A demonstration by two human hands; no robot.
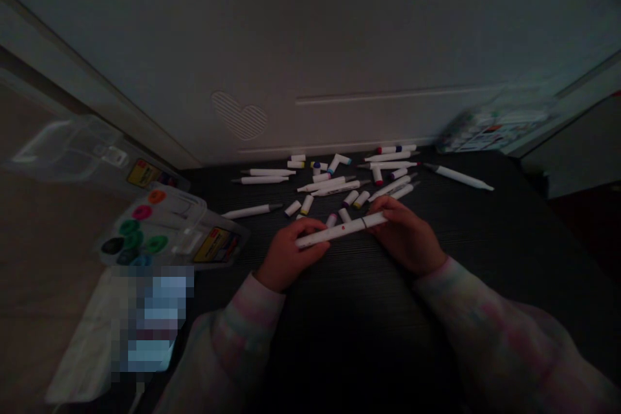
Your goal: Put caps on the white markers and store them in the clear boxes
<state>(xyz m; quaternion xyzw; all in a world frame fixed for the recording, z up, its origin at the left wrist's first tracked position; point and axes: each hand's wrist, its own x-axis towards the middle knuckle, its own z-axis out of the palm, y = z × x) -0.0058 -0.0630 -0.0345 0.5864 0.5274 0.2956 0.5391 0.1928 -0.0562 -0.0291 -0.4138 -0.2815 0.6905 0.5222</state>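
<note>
A white marker (343, 229) is held level between my two hands, above the dark table. Round its left end the fingers of my left hand (292, 253) are closed. My right hand (406, 237) grips the other end, beyond a dark ring on the barrel; whether a cap sits there I cannot tell. Just past my hands, loose caps with coloured ends, such as a yellow-ended cap (361, 199), lie among several uncapped white markers (337, 188). Another uncapped marker (458, 177) rests alone to the right.
On the left stands an open clear plastic case (220, 223) with several coloured markers upright in it. Its lid (72, 145) is behind. A phone (158, 326) with a blurred screen lies near a white object (82, 343). Another clear case (495, 128) stands at the back right, against a white panel (291, 26).
</note>
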